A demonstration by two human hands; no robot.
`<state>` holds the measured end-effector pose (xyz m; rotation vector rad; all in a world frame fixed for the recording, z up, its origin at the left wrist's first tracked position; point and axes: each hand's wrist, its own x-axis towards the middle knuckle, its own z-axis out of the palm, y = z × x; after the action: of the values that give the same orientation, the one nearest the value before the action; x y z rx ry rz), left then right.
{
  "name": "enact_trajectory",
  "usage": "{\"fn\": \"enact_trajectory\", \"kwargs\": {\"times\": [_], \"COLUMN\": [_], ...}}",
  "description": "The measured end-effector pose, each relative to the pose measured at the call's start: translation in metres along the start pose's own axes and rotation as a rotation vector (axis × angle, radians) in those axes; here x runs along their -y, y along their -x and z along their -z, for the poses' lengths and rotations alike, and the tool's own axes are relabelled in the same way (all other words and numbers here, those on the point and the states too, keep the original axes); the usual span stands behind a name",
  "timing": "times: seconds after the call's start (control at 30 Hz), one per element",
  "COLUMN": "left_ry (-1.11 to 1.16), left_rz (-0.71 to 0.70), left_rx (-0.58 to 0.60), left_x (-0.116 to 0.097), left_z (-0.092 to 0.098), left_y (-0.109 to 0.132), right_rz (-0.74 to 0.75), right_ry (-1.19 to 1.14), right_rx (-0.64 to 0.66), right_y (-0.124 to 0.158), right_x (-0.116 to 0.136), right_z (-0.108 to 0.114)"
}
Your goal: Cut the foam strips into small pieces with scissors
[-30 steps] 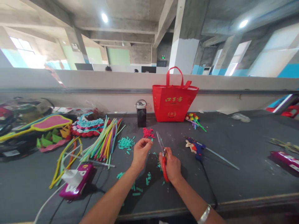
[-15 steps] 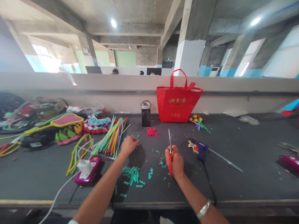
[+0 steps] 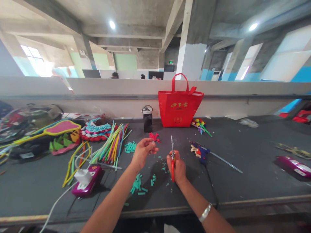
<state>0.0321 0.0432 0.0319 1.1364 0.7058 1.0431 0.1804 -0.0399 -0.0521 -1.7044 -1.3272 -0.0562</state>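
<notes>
My right hand (image 3: 180,166) is closed round red-handled scissors (image 3: 172,171), blades pointing up and away from me. My left hand (image 3: 145,152) hovers over the table's middle, thumb and fingertips pinched together. Whatever lies between them is too small to make out. Just left of that hand is a pile of small teal pieces (image 3: 130,147). Behind its fingers lies a little heap of red pieces (image 3: 154,137). Nearer me are longer teal strips (image 3: 136,183), partly hidden by my left forearm, and a small teal cluster (image 3: 153,180). Tiny teal scraps (image 3: 164,166) lie beside the scissors.
A bundle of coloured strips (image 3: 114,145) lies left, with a purple power strip (image 3: 96,178) and white plug in front. A black bottle (image 3: 147,122) and red bag (image 3: 179,110) stand at the back. On the right lies a blue glue gun (image 3: 203,155) with its cord.
My left hand has lifted from the small teal pile and moved right towards the scissors, fingers pinched. My right hand still holds the scissors. The view has shifted slightly.
</notes>
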Motion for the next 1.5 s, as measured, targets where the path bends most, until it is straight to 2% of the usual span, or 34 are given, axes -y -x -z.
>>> {"fn": "enact_trajectory", "kwargs": {"times": [0.1, 0.3, 0.6, 0.97, 1.5], "left_ry": [0.14, 0.23, 0.219, 0.09, 0.102], "left_rz": [0.041, -0.017, 0.051, 0.03, 0.049], "left_rx": [0.06, 0.158, 0.157, 0.17, 0.215], "left_x": [0.005, 0.011, 0.017, 0.02, 0.019], "left_z": [-0.014, -0.022, -0.026, -0.022, -0.026], "left_y": [-0.003, -0.012, -0.008, -0.001, 0.003], "right_rz": [0.018, 0.027, -0.021, 0.017, 0.045], "right_ry": [-0.004, 0.066, 0.145, 0.092, 0.084], "right_rx": [-0.011, 0.038, 0.112, 0.168, 0.144], "right_y": [-0.001, -0.004, -0.01, -0.009, -0.006], "right_x": [0.0, 0.006, 0.014, 0.021, 0.024], "right_z": [0.0, 0.0, 0.005, 0.006, 0.005]}}
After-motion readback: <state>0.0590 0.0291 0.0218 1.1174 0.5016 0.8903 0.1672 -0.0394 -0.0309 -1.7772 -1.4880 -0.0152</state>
